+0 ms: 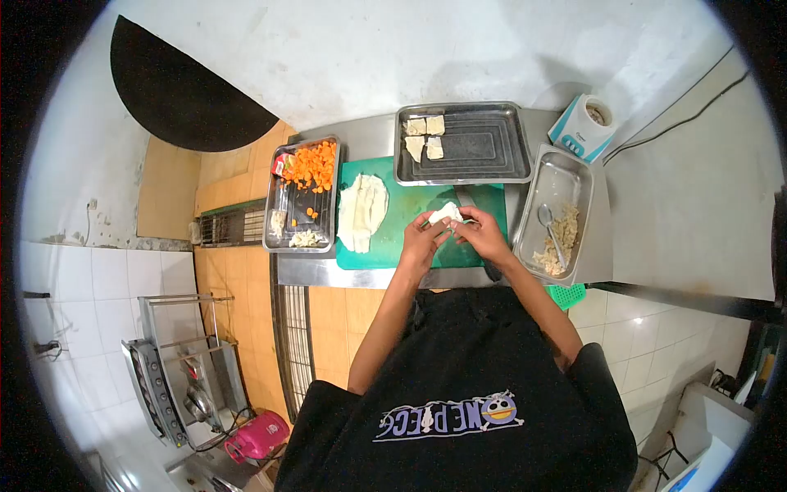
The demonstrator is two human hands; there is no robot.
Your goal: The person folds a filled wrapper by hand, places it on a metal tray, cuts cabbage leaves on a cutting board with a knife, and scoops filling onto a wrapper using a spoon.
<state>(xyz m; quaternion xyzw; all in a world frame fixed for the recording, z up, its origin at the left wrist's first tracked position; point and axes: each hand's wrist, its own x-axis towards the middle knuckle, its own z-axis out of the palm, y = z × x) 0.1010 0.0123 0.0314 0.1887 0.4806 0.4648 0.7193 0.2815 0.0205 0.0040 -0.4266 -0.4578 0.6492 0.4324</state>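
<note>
One left hand and one right hand together pinch a thin, pale, dough-like piece at centre frame, over a green rectangular cutting board. Folding seems in hand; the next move likely calls for pressing edges. Upside-down purple lettering on the black shirt, lower centre, reads "ONE PIECE".

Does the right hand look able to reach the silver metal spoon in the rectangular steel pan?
Probably yes: only the pan's rim seems to stand between the right hand and the spoon, though that hand holds a small white sheet-like piece.
</note>
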